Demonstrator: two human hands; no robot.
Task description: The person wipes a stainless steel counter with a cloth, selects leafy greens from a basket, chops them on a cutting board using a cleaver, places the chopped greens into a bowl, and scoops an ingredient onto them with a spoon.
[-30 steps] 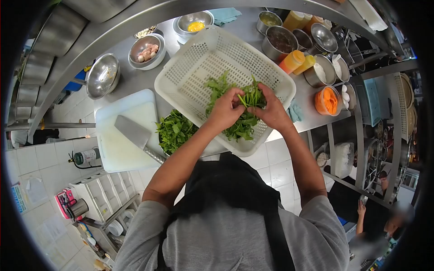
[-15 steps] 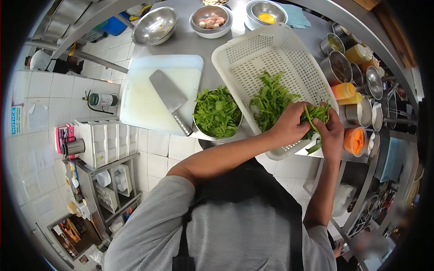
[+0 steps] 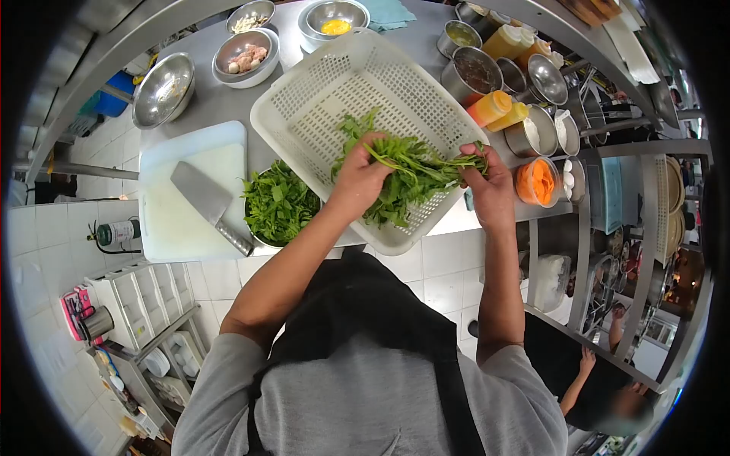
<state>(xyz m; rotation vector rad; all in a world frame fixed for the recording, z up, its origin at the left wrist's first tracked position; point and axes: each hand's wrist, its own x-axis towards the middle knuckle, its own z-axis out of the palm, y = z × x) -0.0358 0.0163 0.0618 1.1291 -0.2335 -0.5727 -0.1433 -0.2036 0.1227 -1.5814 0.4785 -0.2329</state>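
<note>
Leafy green stems [image 3: 414, 163] stretch between my two hands over a white perforated plastic basket [image 3: 334, 95]. My left hand [image 3: 360, 181] has its fingers closed on the leafier side of the bunch, above the basket. Over the basket's right rim, my right hand [image 3: 490, 186] pinches the stem ends. More greens lie in the basket beneath, partly covered by the held bunch. Just left of the basket stands a bowl heaped with cut greens [image 3: 281, 204]. A cleaver [image 3: 204, 194] rests on the white cutting board [image 3: 171, 232] farther left.
Metal bowls, one with pinkish pieces [image 3: 247, 58] and another with yellow egg [image 3: 335, 27], line the back. Sauce bottles [image 3: 489, 109], pots and an orange-filled tub [image 3: 535, 182] crowd the right side. Another person's arm [image 3: 579, 376] shows at lower right.
My hands have moved apart, with the greens now spread between them; before, they were close together at the basket's right corner. The camera view has turned rightward.
</note>
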